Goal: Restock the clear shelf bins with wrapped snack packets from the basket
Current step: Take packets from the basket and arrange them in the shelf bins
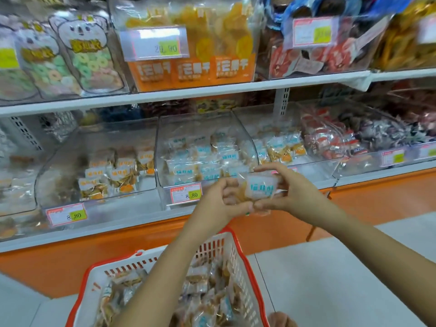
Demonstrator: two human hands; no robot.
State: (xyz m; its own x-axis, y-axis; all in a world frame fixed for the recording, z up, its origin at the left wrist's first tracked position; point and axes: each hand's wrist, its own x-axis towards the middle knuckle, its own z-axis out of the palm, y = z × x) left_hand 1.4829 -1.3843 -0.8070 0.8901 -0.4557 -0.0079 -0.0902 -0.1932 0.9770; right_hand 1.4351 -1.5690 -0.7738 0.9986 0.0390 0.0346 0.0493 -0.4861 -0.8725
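Clear plastic dominates: a row of sloped bins sits on the lower shelf across mid-frame. The middle bin (165, 161) is part-filled with blue-labelled packets (203, 159). The left bin (47, 175) holds orange-labelled packets (122, 178) toward its back. The right bin (306, 168) has a mix of blue and orange ones.

Price tags (186, 193) reading 8.80 are clipped to the front lips of the left and middle bins. A white shelf board (188, 93) runs above the bins. It carries large bags: ring sweets (92, 62) at upper left and orange fruit-chip bags (193, 69) at upper centre, behind a tag reading 20.90. Frame edges are blurred.

An orange base panel (59, 263) lies under the lower shelf. The pale grey tiled floor (330, 267) fills the lower right.

A single wrapped packet (259, 187) with blue print is held in the air at frame centre, just in front of the middle bin's lip. The left grip (224, 199) pinches its left edge with the fingers curled. The right grip (292, 192) pinches its right side, forefinger along the top and thumb beneath. The two thumbs touch under the packet.

The basket (82, 279), white mesh with a red rim, sits at bottom centre below the forearms. It is heaped with loose snack packets (203, 303).
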